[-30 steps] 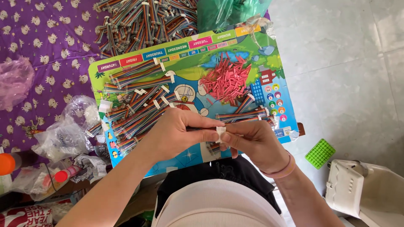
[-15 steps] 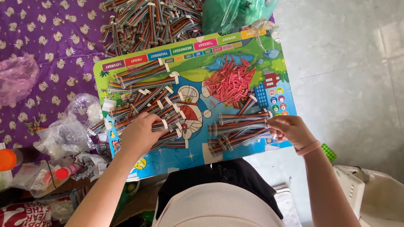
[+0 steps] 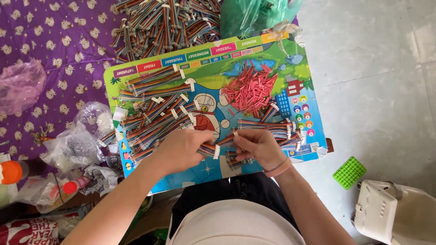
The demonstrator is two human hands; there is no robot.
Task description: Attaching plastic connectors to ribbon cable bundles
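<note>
A colourful cartoon board point(image 3: 268, 63) lies in front of me with rainbow ribbon cables on it. My left hand point(image 3: 181, 149) and my right hand point(image 3: 256, 147) meet over the board's near middle, both gripping one ribbon cable point(image 3: 212, 149) with a white connector. A loose heap of ribbon cables point(image 3: 154, 113) lies on the board's left. A neat stack of cables point(image 3: 272, 129) sits just beyond my right hand. A pile of small red pieces point(image 3: 250, 88) lies at the board's centre right.
A big heap of ribbon cables point(image 3: 163, 22) lies behind the board on a purple patterned cloth point(image 3: 41, 41), beside a green plastic bag point(image 3: 254, 13). Clear plastic bags point(image 3: 72, 145) and orange-capped bottles point(image 3: 13, 172) sit left. A green grid piece point(image 3: 349, 172) and white container point(image 3: 390, 213) are right.
My hands went apart, left to the cable heap and right to the stack at the right, then came back together at the board's near middle holding a ribbon cable.
</note>
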